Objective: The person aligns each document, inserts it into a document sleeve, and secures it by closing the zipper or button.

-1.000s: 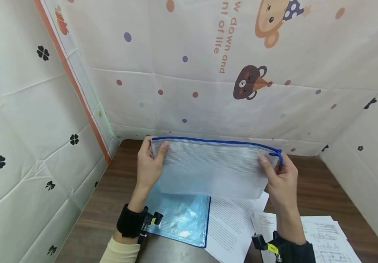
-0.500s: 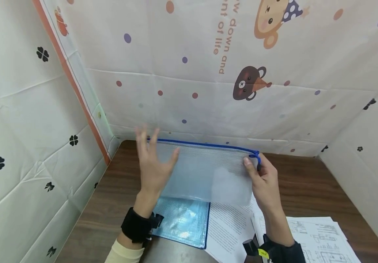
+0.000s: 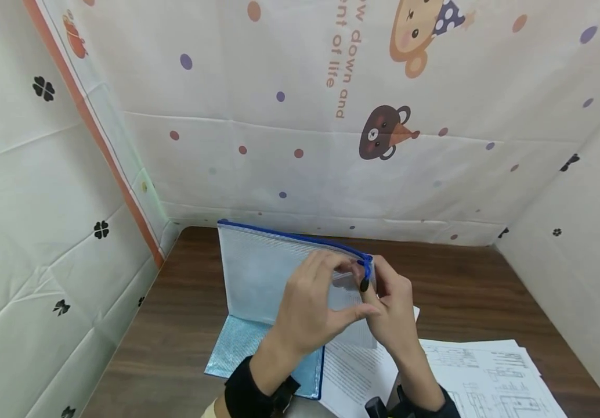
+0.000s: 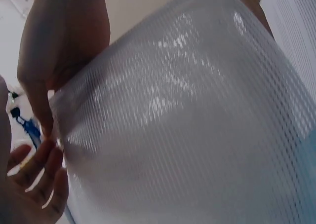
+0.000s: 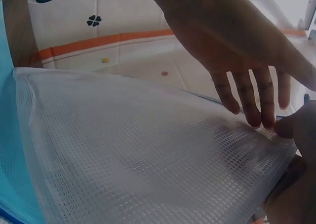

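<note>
My right hand (image 3: pixel 396 307) pinches the right end of a clear mesh zipper pouch (image 3: pixel 258 270), held up above the table. Along the pouch's top edge runs a blue zipper (image 3: pixel 289 235), with a black-tipped blue pull (image 3: pixel 365 284) hanging at its right end. Just in front of that end is my left hand (image 3: pixel 305 305), its fingers arched toward the pull and its thumb stretched to the right hand. The right wrist view shows the left hand's fingers (image 5: pixel 242 93) loosely extended and reaching the pouch by the right thumb; no grip shows there.
A light blue mesh pouch (image 3: pixel 234 348) lies on the brown wooden table (image 3: pixel 164 342), partly over a printed sheet (image 3: pixel 357 371). Sheets with diagrams (image 3: pixel 493 371) lie at the right. A patterned cloth (image 3: pixel 300 110) hangs behind and at both sides.
My left hand released the pouch's left end, opened, and crossed right to the zipper pull end. My right hand moved left with the pouch, which now slants down to the right.
</note>
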`<state>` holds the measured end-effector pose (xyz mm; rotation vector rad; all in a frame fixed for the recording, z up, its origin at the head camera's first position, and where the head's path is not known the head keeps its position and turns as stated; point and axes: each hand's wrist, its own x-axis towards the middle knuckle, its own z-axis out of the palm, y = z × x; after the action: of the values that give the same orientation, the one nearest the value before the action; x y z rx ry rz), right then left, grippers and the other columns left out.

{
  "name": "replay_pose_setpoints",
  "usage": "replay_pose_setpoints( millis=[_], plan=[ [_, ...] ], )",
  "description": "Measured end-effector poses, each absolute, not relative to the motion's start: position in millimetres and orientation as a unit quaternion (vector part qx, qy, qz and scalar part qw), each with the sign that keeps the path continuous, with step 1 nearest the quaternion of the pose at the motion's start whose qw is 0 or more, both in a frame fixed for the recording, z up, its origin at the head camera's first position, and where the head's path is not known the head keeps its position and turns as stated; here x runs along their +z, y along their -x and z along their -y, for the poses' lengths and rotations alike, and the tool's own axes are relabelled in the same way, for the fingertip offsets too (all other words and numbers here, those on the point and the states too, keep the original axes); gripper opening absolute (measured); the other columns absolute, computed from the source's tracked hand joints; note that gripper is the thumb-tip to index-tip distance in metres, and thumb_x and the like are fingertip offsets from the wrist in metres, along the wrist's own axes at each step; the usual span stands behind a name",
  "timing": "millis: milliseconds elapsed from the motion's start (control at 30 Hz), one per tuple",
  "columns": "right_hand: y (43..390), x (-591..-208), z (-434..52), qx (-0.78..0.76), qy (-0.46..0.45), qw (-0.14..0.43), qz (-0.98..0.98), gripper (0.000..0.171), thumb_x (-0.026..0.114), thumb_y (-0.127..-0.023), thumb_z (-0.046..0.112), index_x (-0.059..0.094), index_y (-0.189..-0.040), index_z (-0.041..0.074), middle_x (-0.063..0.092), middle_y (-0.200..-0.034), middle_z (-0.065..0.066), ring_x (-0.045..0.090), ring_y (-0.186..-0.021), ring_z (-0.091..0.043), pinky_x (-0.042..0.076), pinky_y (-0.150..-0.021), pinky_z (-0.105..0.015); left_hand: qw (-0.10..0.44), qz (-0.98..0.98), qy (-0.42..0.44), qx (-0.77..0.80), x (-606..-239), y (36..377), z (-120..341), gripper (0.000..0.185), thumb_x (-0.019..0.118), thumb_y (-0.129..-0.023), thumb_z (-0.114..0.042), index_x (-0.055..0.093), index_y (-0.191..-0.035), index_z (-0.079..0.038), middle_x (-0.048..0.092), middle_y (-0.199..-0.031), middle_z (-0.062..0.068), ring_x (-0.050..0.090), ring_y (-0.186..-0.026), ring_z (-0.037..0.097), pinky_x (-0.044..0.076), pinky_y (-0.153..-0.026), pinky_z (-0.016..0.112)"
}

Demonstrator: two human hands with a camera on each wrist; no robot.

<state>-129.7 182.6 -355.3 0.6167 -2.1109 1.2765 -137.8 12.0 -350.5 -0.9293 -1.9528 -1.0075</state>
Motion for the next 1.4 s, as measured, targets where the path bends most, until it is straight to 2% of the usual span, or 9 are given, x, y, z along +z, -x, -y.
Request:
replay_pose_setpoints(
  millis=[133,267,467,633,867,1000,1133,1300,1400],
  plan=[
    [123.4,-351.7,-179.1,0.443,-0.259,0.316,0.798,0.03,0.058,-0.095,-0.013,0.072,-0.114,0.004,0.068,-0.081,0.0,0.057,-0.062,-0.008,0.048,-0.057,-0.018,0.4,0.74,0.351,-0.412,-346.6,130.2,-15.0,0.037,0.079,-0.097,-0.039,0.067,-0.111,-0.007,0.064,-0.11,0.005,0.064,-0.099,0.018,0.055,-0.082,0.023],
    [122.6,-349.4,-177.6,0.436,-0.278,0.314,0.797,0.027,0.062,-0.095,-0.012,0.072,-0.116,0.001,0.076,-0.094,-0.007,0.066,-0.071,-0.01,0.057,-0.068,-0.019,0.405,0.727,0.362,-0.421,-344.0,128.2,-13.8,0.015,0.074,-0.103,-0.022,0.072,-0.101,-0.007,0.062,-0.109,0.007,0.063,-0.095,0.019,0.054,-0.076,0.021],
    [124.3,-348.8,-179.2,0.435,-0.267,0.317,0.799,0.032,0.07,-0.092,-0.014,0.069,-0.12,0.0,0.077,-0.099,-0.009,0.075,-0.081,-0.017,0.059,-0.072,-0.02,0.383,0.722,0.374,-0.438,-345.1,129.5,-11.1,0.023,0.063,-0.109,-0.023,0.074,-0.105,-0.004,0.065,-0.112,0.007,0.065,-0.098,0.017,0.054,-0.078,0.017],
    [126.8,-348.9,-183.5,0.442,-0.26,0.316,0.798,0.039,0.074,-0.09,-0.014,0.066,-0.125,0.0,0.078,-0.104,-0.011,0.076,-0.083,-0.019,0.059,-0.073,-0.019,0.378,0.718,0.377,-0.447,-346.2,132.6,-7.4,0.022,0.063,-0.109,-0.022,0.075,-0.105,-0.003,0.067,-0.112,0.007,0.067,-0.097,0.016,0.055,-0.077,0.017],
    [128.0,-346.4,-190.4,0.476,-0.252,0.293,0.79,0.042,0.071,-0.094,-0.014,0.064,-0.132,0.002,0.075,-0.111,-0.012,0.073,-0.083,-0.018,0.057,-0.068,-0.02,0.385,0.728,0.358,-0.44,-345.7,139.1,0.9,0.022,0.064,-0.108,-0.022,0.075,-0.106,-0.002,0.067,-0.111,0.009,0.068,-0.102,0.021,0.057,-0.08,0.022],
    [125.5,-343.5,-190.9,0.477,-0.254,0.289,0.79,0.035,0.067,-0.097,-0.013,0.066,-0.128,0.002,0.075,-0.108,-0.01,0.067,-0.075,-0.016,0.053,-0.062,-0.02,0.389,0.74,0.341,-0.429,-346.8,140.8,3.4,0.019,0.069,-0.106,-0.021,0.077,-0.106,-0.004,0.069,-0.11,0.007,0.066,-0.103,0.021,0.057,-0.08,0.024],
    [121.0,-339.4,-192.9,0.486,-0.261,0.258,0.793,0.028,0.061,-0.102,-0.009,0.067,-0.126,0.004,0.072,-0.1,-0.006,0.059,-0.07,-0.015,0.048,-0.058,-0.023,0.404,0.749,0.326,-0.411,-347.2,141.0,4.3,0.017,0.071,-0.105,-0.021,0.078,-0.105,-0.006,0.072,-0.107,0.005,0.066,-0.102,0.021,0.057,-0.081,0.026],
    [114.7,-333.4,-197.3,0.52,-0.265,0.21,0.784,0.027,0.058,-0.104,-0.008,0.068,-0.125,0.005,0.068,-0.095,-0.006,0.059,-0.073,-0.019,0.049,-0.059,-0.026,0.433,0.754,0.31,-0.384,-347.0,142.3,5.7,0.015,0.073,-0.103,-0.021,0.08,-0.105,-0.008,0.074,-0.104,0.003,0.066,-0.099,0.02,0.057,-0.079,0.028],
    [112.1,-330.0,-199.5,0.523,-0.264,0.2,0.785,0.027,0.058,-0.104,-0.008,0.068,-0.124,0.007,0.07,-0.094,-0.007,0.062,-0.071,-0.021,0.051,-0.058,-0.028,0.442,0.757,0.309,-0.369,-347.2,144.0,6.6,0.013,0.077,-0.1,-0.02,0.081,-0.105,-0.009,0.074,-0.103,0.003,0.066,-0.097,0.02,0.055,-0.074,0.028]
  ],
)
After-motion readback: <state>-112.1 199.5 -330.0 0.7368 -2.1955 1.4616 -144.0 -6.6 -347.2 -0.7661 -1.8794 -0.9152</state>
